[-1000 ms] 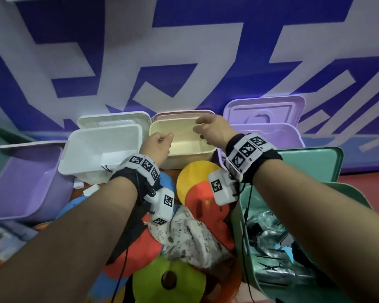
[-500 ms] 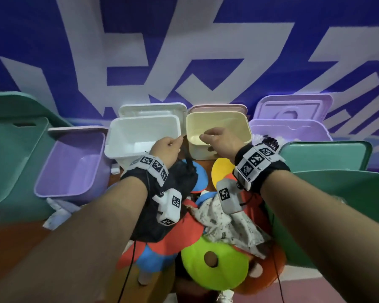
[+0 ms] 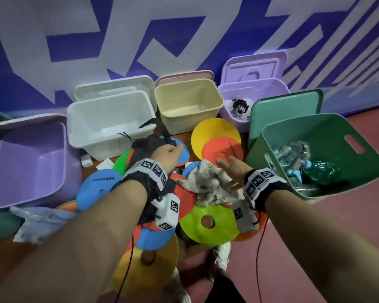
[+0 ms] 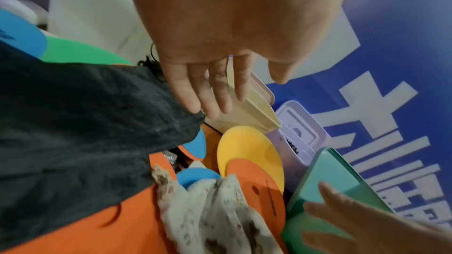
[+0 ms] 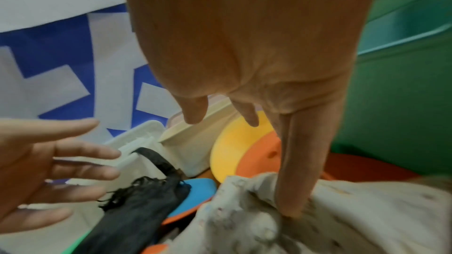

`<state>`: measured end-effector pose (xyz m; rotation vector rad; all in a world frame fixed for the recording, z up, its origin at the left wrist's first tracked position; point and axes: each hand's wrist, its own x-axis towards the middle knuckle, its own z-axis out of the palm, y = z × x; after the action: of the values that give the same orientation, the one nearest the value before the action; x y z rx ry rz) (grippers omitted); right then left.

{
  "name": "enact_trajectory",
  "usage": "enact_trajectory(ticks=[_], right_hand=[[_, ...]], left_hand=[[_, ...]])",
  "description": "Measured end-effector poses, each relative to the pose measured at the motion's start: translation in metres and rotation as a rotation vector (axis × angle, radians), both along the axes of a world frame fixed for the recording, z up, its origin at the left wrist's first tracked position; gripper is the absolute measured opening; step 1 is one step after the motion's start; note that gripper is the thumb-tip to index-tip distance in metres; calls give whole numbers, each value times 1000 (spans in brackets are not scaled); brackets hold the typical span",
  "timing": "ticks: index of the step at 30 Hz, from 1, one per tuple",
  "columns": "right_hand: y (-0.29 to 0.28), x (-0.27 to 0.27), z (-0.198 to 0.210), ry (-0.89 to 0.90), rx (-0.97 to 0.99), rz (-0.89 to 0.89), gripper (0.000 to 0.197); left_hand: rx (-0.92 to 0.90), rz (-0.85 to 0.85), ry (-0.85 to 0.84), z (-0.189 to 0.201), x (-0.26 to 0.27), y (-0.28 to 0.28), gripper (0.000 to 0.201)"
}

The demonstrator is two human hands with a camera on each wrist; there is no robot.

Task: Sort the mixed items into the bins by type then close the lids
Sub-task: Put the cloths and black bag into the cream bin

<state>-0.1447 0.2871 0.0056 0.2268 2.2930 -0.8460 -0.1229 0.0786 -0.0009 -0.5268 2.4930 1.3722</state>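
We look down on a heap of mixed items at the middle of the head view: flat round discs in yellow (image 3: 214, 136), orange, blue and lime green, a black fringed cloth (image 3: 149, 143) and a crumpled cream patterned cloth (image 3: 208, 182).

Our left hand (image 3: 165, 155) hovers over the black fringed cloth at centre frame; in the left wrist view its fingers (image 4: 188, 88) are straight and spread, the little finger just touching the cloth's edge, gripping nothing. Our right hand (image 3: 233, 171) lies to the right of it, fingers extended and apart — the right wrist view shows one fingertip (image 5: 291, 206) pressed into the cream patterned cloth, with nothing held.

Across the top of the pile stand the open bins: a lilac plastic bin (image 3: 31, 158) at the left edge, a white plastic bin (image 3: 105, 121) beside it, a cream plastic bin (image 3: 188, 106) at centre, and a small lilac bin (image 3: 234, 101) holding something black and white that we cannot make out. Their lids stand up behind them. At the right, a green handled bin (image 3: 328, 132) holds clear plastic-wrapped things.
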Motion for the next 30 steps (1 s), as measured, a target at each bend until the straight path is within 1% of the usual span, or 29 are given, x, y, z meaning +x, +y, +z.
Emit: enact_trajectory(ticks=[3, 6, 8, 11, 13, 15, 18, 21, 23, 24, 27, 30], right_hand=[[22, 10, -22, 5, 83, 8, 57], [31, 18, -35, -36, 102, -16, 56], [33, 21, -40, -10, 124, -65, 57], [33, 22, -38, 95, 193, -80, 59], [30, 20, -25, 204, 185, -104, 55], [24, 13, -9, 300, 140, -120, 51], [8, 0, 17, 415, 9, -158, 53], [-13, -13, 43, 479, -225, -197, 59], [-26, -20, 62, 501, -399, -224, 58], [-32, -23, 70, 498, -484, -240, 55], [-48, -37, 93, 448, -679, -255, 37], [-61, -52, 111, 279, -898, -287, 32]], left_hand=[[9, -63, 3, -8, 2, 19, 37], [20, -113, -9, -14, 4, 32, 40], [0, -129, -21, -18, 5, 35, 42], [-22, -148, -23, -20, 5, 35, 42], [0, -137, -25, -16, 4, 33, 44], [4, -135, -34, -6, 1, 32, 52], [35, -169, -11, 5, -8, 30, 60], [105, -153, 22, 25, -12, 31, 69], [182, -131, 65, 38, -15, 31, 68], [210, -126, 74, 45, -16, 30, 68], [244, -81, 84, 64, -21, 21, 87], [263, -16, 107, 82, -31, 10, 94]])
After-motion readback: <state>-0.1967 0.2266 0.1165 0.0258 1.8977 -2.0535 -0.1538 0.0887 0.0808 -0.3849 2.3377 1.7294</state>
